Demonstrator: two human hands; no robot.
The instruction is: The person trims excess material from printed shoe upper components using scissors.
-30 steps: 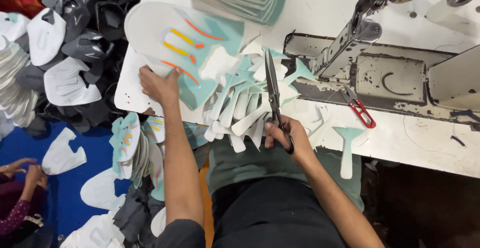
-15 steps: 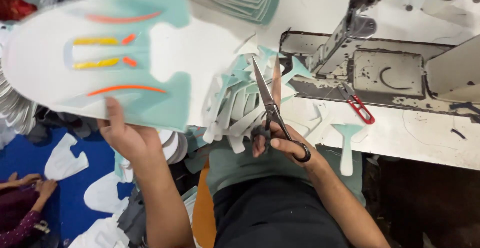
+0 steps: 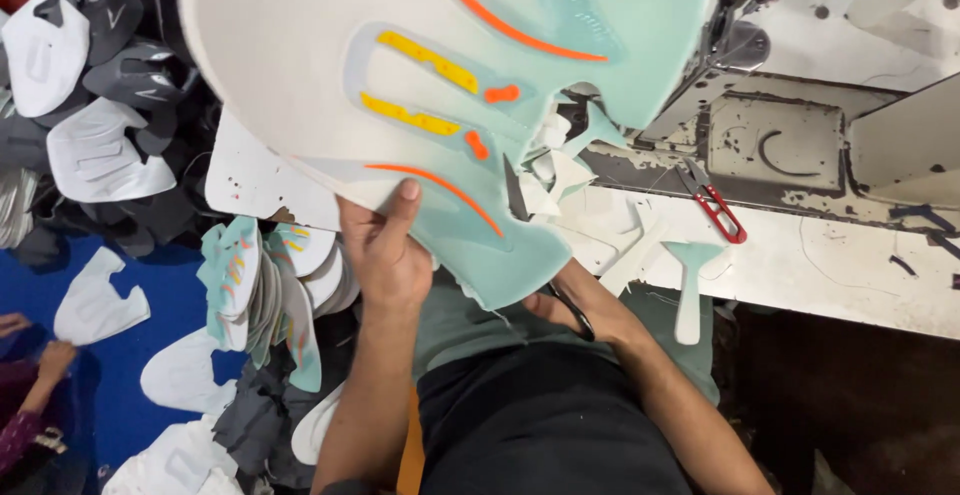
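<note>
Left hand (image 3: 385, 255) clamps the shoe-upper panel (image 3: 420, 85) at its lower edge, raised close to the camera. Right hand (image 3: 575, 310) is closed round the scissors (image 3: 530, 225), blade under the panel's mint edge. Red snips (image 3: 715, 210) lie on the table (image 3: 830, 275), well apart.

Single head-worn view, steeply downward, close over the white worktable (image 3: 800, 265).

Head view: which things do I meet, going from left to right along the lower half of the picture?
Another person's hand → blue floor → stack of mint and white cut pieces → left hand → right hand with scissors → mint T-shaped offcut → red thread snips.
</note>
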